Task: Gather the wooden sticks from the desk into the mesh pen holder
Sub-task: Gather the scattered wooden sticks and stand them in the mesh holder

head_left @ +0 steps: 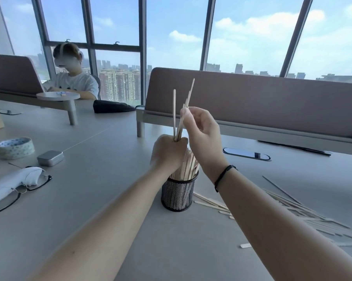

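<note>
— Gripping what, exactly, above the mesh pen holder (178, 194)?

— The left hand (168, 152) is fisted round a bundle of wooden sticks (181, 118), straight above the holder. Their lower ends fan down into its mouth; their tops rise past the fist.

— And the right hand (201, 134)?

— Higher, just right of the holder's line. Its fingertips pinch the upper part of the same bundle, a few sticks poking above them. A black band (223, 175) circles that wrist.

— Are any left on the desk (110, 179)?

— Yes. Loose sticks (305, 213) lie flat, scattered right of the holder, the nearest ones just beside its base.

— What's left of the holder?

— Well apart: a small metal tin (50, 158), a roll of patterned tape (15, 148), and glasses (23, 187) resting on a white pouch (7, 185).

— Any lettering on them?

— None I can read; the tape's pattern is too blurred. Beyond the holder to the right, a dark oval port (246, 154) sits in the desk, then a partition (252, 104).
</note>
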Demonstrator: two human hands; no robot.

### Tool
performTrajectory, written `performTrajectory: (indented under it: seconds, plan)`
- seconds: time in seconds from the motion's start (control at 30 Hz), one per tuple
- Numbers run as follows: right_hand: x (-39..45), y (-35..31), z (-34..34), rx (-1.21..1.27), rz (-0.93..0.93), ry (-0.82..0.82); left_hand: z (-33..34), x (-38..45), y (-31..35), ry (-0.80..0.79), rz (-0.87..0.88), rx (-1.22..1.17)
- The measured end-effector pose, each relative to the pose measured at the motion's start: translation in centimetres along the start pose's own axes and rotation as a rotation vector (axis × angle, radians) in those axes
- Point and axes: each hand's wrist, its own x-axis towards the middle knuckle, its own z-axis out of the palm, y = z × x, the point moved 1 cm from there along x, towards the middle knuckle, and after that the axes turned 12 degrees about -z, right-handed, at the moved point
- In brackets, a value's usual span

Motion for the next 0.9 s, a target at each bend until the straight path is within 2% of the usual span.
performTrajectory:
  seconds: [0.07,0.1,0.27,0.4,0.47,0.6,0.7,0.8,0.9]
  plan:
    - [0.1,-0.6,0.2,0.036,-0.008,-0.124,0.1,-0.1,0.1,-0.038,0.021,0.129]
    - [0.2,-1.0,0.4,0.075,-0.004,-0.136,0.1,-0.1,0.2,-0.048,0.03,0.184]
    - [1.3,-2.5,-0.1,0.242,0.007,0.018,-0.2,-1.0,0.7,-0.101,-0.008,0.195]
    - [2.2,-2.2,0.6,-0.015,-0.122,0.045,-0.2,-1.2,0.5,-0.111,0.039,0.279]
    - [3.0,-1.8,0.5,-0.062,-0.114,0.053,-0.1,-1.1,0.2,-0.113,0.087,0.321]
    - [2.8,-0.1,0.2,-0.258,0.012,-0.141,-0.2,-0.8,-1.0,-0.075,0.217,0.357]
    - [1.4,1.3,0.0,-0.456,0.01,-0.275,-0.4,-0.8,-2.0,-0.022,0.366,0.32]
    - [0.8,1.6,-0.7,-0.495,0.01,-0.321,-0.2,-0.7,-3.0,0.025,0.381,0.268]
    - [0.4,1.9,-1.4,-0.445,0.054,-0.347,-0.1,-0.9,-3.4,-0.02,0.317,0.262]
